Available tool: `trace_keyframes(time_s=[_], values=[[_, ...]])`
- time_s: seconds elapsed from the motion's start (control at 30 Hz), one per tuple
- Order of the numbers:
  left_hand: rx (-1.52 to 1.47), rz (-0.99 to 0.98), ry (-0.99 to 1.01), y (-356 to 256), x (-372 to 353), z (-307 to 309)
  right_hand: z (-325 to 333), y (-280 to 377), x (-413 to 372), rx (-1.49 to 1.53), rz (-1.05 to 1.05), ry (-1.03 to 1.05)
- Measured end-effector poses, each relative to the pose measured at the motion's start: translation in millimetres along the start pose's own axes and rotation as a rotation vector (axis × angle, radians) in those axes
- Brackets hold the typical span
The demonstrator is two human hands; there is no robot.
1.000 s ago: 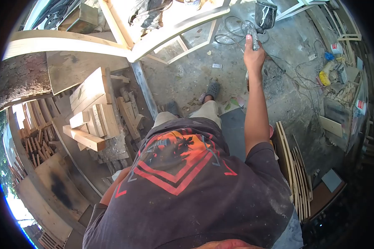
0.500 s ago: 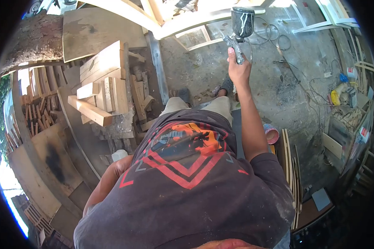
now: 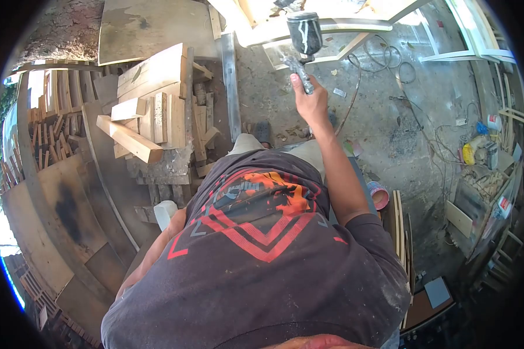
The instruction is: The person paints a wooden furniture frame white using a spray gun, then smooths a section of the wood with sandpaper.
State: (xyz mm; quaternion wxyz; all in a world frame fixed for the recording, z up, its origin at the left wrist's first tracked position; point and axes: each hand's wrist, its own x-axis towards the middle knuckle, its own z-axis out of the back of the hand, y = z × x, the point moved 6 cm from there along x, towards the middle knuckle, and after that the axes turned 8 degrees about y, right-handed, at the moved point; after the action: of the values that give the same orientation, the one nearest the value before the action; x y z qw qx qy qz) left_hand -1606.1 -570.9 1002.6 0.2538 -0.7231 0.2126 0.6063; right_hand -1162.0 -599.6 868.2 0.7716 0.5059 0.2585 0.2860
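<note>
My right hand (image 3: 312, 104) is closed around the handle of a spray gun (image 3: 306, 81), held out ahead of me. On top of the gun sits a dark paint cup (image 3: 304, 34) streaked with white. Just beyond it is a pale wooden frame (image 3: 326, 26), brightly lit. My left hand (image 3: 177, 220) is low at my left side, partly hidden by my shirt. A white plastic container (image 3: 165, 213) sticks out from that hand and appears gripped in it, though the fingers are mostly hidden.
Stacked timber (image 3: 151, 122) stands on a rough bench to the left. An air hose (image 3: 355, 87) trails over the concrete floor. A paint can (image 3: 378, 195) and long wood strips (image 3: 399, 232) are at my right. White frames (image 3: 466, 35) stand at the upper right.
My right hand and the spray gun have swung left along the frame. The white container at my left hand shows more. The view has shifted slightly.
</note>
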Motion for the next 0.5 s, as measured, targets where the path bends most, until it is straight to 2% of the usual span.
trace_keyframes(time_s=[0.03, 0.17, 0.27, 0.37, 0.5], values=[[-0.013, -0.014, -0.008, 2, 2, 1, 17, -11, 0, -0.009, -0.055, -0.043], [-0.032, -0.050, -0.016, 4, 11, 3, 107, -24, -5, -0.118, -0.038, -0.483], [-0.033, -0.065, -0.006, 1, 17, 4, 142, -26, -3, -0.120, -0.077, -0.616], [-0.023, -0.085, 0.009, -7, 23, 1, 124, -13, 1, -0.054, -0.072, -0.543], [-0.001, -0.101, 0.028, -21, 26, -4, 42, 18, -11, 0.048, -0.077, -0.187]])
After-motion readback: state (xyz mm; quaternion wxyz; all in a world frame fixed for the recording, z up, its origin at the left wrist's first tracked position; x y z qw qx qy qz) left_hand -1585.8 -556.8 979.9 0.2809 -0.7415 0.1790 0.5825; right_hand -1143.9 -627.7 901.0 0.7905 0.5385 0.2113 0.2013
